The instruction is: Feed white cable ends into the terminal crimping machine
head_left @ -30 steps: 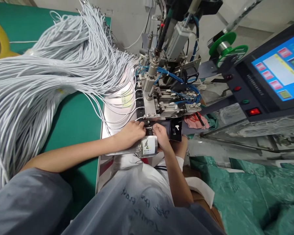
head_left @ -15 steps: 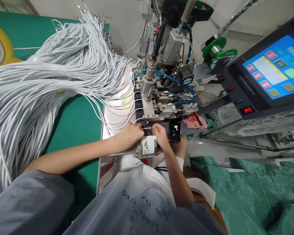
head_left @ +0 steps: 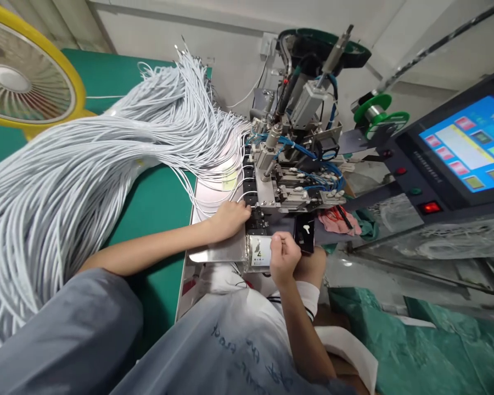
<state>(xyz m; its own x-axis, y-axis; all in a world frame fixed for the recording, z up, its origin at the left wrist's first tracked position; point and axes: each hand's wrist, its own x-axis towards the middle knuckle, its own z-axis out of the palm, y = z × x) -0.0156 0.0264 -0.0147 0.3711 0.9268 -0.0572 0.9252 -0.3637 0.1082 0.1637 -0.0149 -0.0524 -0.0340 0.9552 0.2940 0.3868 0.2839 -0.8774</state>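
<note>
Head view: the right hand (head_left: 285, 255) has just moved away from the left hand (head_left: 229, 220) and is curled shut beside the label (head_left: 260, 251). The left is bent by the black blocks (head_left: 250, 185); I can't tell its grip. White cables (head_left: 148, 137) run from the worktop (head_left: 148, 200) to the blocks.

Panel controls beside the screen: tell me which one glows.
The rectangular red switch, at the lower end of the row on the panel. The round red button and green button look unlit.
</note>
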